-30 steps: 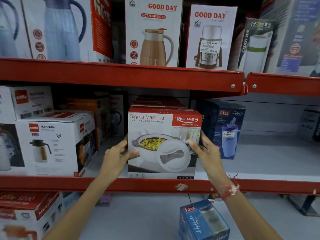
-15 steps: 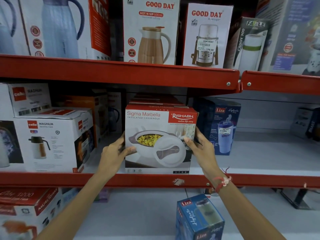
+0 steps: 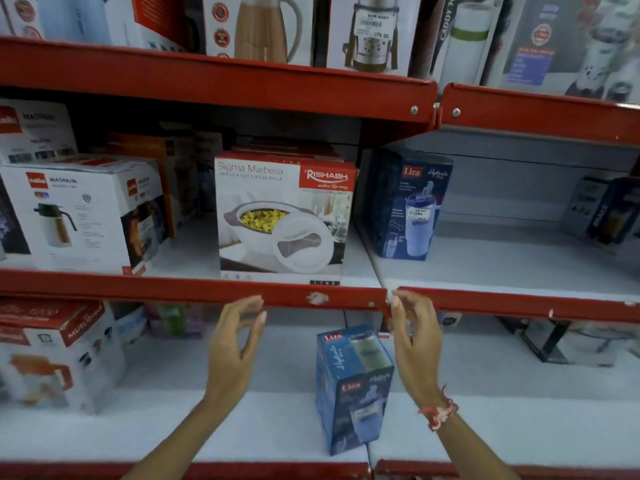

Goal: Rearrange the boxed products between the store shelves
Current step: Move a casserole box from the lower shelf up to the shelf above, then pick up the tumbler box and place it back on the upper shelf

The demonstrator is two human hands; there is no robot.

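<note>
A white and red Sigma Marbella casserole box [image 3: 282, 216] stands upright on the middle shelf [image 3: 194, 292], free of both hands. Below that shelf's red edge, my left hand [image 3: 235, 344] and my right hand [image 3: 414, 344] hang open with fingers apart, holding nothing. Between them, on the lower shelf [image 3: 270, 424], a blue Liza bottle box [image 3: 351, 386] stands upright, slightly turned. The two hands are level with its top, one on either side, apart from it.
A second blue Liza box [image 3: 410, 206] stands right of the casserole box. A white Cello Magnum flask box [image 3: 83, 213] sits to its left. A red and white box [image 3: 52, 351] occupies the lower left. Flask boxes line the top shelf [image 3: 221, 81].
Both hands have let go of the casserole box and dropped below the middle shelf's edge, toward the blue Liza box. The view has tilted down.
</note>
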